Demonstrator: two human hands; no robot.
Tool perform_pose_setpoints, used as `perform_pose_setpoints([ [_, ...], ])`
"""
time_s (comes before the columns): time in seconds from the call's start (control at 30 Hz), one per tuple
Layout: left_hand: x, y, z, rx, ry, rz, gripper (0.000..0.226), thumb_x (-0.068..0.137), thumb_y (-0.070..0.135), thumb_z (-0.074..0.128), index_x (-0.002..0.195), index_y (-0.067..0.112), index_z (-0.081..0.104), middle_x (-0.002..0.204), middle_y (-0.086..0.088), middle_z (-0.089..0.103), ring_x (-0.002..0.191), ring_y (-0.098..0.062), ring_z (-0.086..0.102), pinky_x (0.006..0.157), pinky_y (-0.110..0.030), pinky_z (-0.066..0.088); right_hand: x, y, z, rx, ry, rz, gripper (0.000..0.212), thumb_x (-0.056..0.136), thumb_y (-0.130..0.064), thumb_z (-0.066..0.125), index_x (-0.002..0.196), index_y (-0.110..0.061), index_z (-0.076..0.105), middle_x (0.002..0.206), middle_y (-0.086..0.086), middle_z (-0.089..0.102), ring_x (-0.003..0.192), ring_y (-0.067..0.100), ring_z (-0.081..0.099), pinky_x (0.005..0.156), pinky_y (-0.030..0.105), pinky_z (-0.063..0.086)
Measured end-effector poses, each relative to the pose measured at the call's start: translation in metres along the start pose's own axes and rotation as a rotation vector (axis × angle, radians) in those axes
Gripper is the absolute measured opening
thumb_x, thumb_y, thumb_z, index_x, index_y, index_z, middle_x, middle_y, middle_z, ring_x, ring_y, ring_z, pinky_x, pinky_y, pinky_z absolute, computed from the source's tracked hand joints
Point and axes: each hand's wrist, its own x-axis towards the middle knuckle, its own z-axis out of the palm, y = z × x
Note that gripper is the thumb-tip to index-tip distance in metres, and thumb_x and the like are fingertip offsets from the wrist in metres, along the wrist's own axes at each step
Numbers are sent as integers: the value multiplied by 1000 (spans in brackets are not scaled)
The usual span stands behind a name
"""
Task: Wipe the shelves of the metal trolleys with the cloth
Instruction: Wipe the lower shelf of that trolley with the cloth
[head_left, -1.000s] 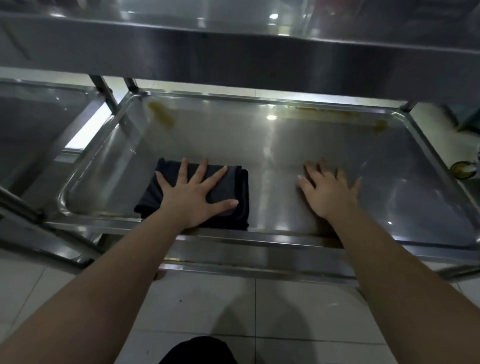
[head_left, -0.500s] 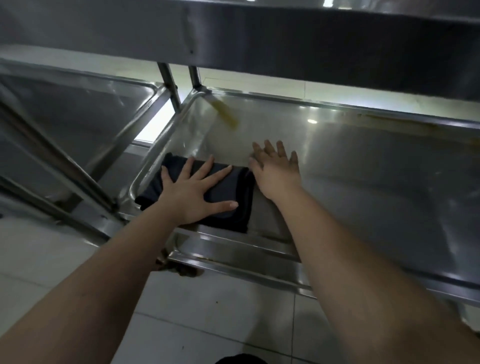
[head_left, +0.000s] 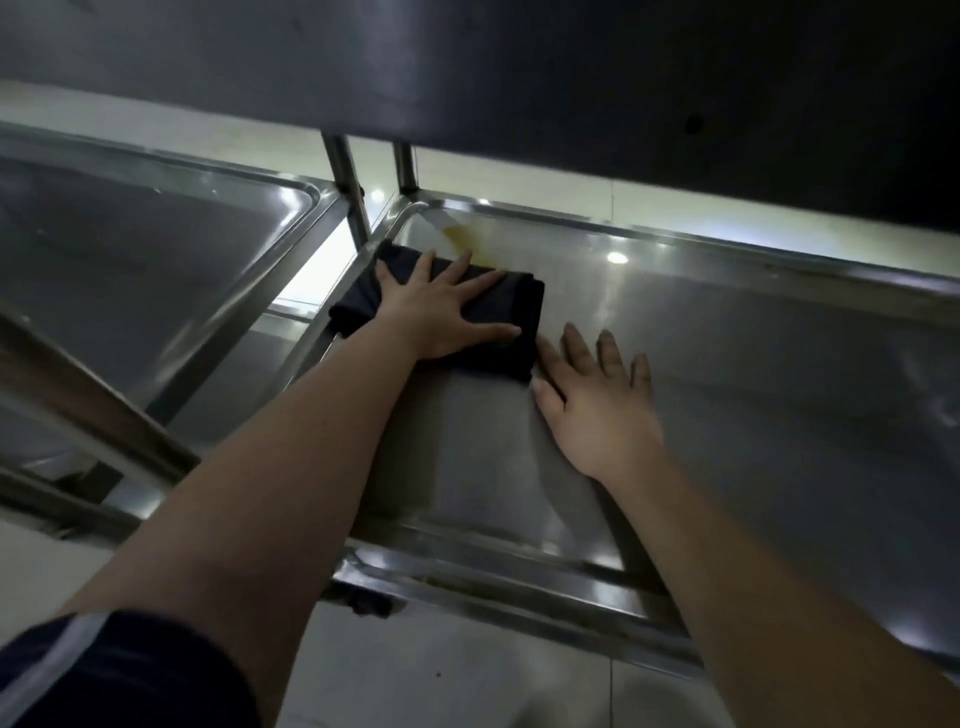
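Note:
A folded dark cloth (head_left: 514, 338) lies near the far left corner of the steel trolley shelf (head_left: 753, 374). My left hand (head_left: 441, 312) presses flat on the cloth with fingers spread. My right hand (head_left: 597, 400) rests flat on the bare shelf just right of the cloth, its fingers straight and touching the cloth's edge. A yellowish stain (head_left: 462, 236) marks the shelf at the far left corner, just beyond my left fingertips.
The upper shelf (head_left: 571, 78) hangs low overhead. A second trolley's shelf (head_left: 156, 249) stands to the left, its upright posts (head_left: 348, 182) between the two. A slanted metal bar (head_left: 93, 415) crosses at the left. White tiled floor (head_left: 467, 675) lies below.
My left hand has pushed the cloth away from the front edge toward the far left corner, close to the stain. My right hand now sits nearer me than the cloth.

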Motion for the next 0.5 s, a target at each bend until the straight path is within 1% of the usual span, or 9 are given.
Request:
perform_pose_setpoints([
  [0.1, 26, 2, -5, 21, 9, -13, 91, 68, 97, 22, 150, 60, 3, 166, 11, -5, 152, -28, -8, 107, -78, -7, 0, -2, 1, 22, 12, 16, 57, 102, -53, 15, 156, -40, 6, 166, -6, 1, 152, 28, -3, 119, 57, -1],
  [0.23, 12, 5, -5, 1, -47, -69, 92, 70, 97, 23, 150, 58, 0, 166, 8, -9, 152, -30, -13, 106, -78, -9, 1, -3, -1, 59, -3, 24, 57, 102, -53, 19, 156, -40, 8, 166, -8, 1, 152, 25, -3, 119, 56, -2],
  [0.4, -74, 7, 4, -29, -142, -76, 97, 63, 100, 20, 147, 61, -9, 164, 10, -19, 150, -30, -21, 106, -76, -14, 2, -5, -4, 58, -30, 20, 56, 103, -51, 20, 156, -40, 9, 166, -8, 2, 152, 25, -2, 119, 57, -1],
  [0.5, -138, -1, 14, -3, -156, -43, 99, 58, 99, 14, 145, 62, -15, 163, 10, -23, 149, -31, -21, 108, -73, -15, 2, -5, -5, 43, -13, 12, 55, 103, -50, 21, 156, -38, 13, 166, -6, 4, 152, 28, 1, 118, 58, 2],
])
